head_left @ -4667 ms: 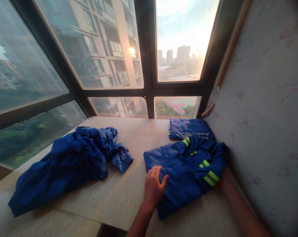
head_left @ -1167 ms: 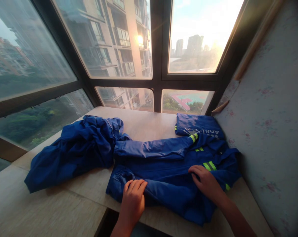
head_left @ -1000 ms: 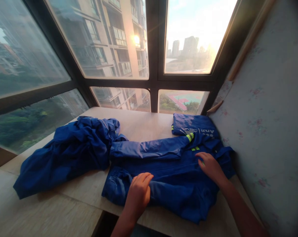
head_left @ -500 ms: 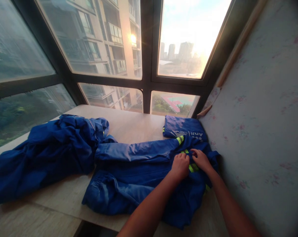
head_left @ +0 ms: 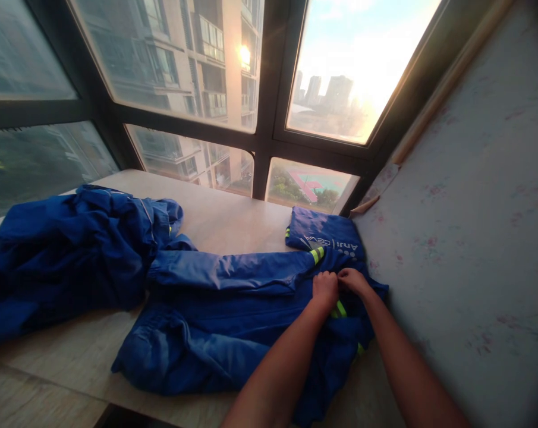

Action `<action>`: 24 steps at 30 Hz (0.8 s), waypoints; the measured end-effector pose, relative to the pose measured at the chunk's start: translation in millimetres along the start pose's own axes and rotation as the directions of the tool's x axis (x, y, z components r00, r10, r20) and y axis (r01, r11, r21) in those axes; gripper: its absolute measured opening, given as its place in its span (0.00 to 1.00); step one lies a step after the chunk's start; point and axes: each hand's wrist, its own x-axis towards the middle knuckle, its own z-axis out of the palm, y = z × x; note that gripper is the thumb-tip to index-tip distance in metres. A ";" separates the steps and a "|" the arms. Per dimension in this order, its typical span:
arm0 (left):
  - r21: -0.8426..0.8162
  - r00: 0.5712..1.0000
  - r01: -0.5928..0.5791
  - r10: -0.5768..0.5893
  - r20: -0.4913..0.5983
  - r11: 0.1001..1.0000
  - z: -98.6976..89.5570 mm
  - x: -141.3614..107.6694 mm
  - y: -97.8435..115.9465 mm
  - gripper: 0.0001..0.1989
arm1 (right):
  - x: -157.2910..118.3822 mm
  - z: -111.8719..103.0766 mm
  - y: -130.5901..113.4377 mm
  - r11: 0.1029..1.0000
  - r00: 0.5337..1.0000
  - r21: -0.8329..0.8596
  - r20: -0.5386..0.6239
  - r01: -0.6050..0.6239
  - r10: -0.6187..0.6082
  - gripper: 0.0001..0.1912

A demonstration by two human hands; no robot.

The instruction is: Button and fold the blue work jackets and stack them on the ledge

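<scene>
A blue jacket (head_left: 251, 303) with yellow-green reflective strips lies spread on the pale surface, its sleeves stretched toward the left. My left hand (head_left: 326, 289) is closed on the jacket's cloth near the strips. Right beside it, my right hand (head_left: 352, 280) pinches the same part of the jacket, thumb and fingers together. The two hands nearly touch, and the cloth between the fingertips is mostly hidden. Just behind them sits a folded blue garment (head_left: 320, 229) with white lettering.
A crumpled blue garment (head_left: 72, 249) is heaped at the left. The pale surface (head_left: 224, 223) runs back to dark-framed windows (head_left: 262, 119). A wall with a flower pattern (head_left: 474, 238) rises close on the right. A dark gap shows at the front edge.
My hands have come together, the right closing from a looser curl into a pinch beside the left. The view has tilted and shifted slightly.
</scene>
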 end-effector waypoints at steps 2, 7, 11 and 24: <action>-0.002 1.000 -0.022 0.022 -0.002 1.000 1.6 0.7 -2.4 0.12 | 4.2 -2.7 -2.7 0.998 0.998 -0.045 0.060 -0.033 0.036 0.12; 0.011 0.992 -0.126 0.126 -0.022 0.992 0.8 -2.3 -3.0 0.13 | 9.0 -6.1 -5.6 0.986 0.994 -0.160 0.083 -0.050 0.064 0.15; 0.019 0.957 -0.291 0.291 -0.010 0.957 -0.4 -15.8 10.8 0.11 | 5.1 -5.0 -10.1 0.963 0.998 -0.263 -0.035 -0.054 0.046 0.14; 0.100 0.891 -0.444 0.451 -0.060 0.890 -52.3 -143.6 -3.4 0.08 | -40.4 -5.3 -49.1 0.893 0.993 -0.450 -0.107 0.000 -0.054 0.12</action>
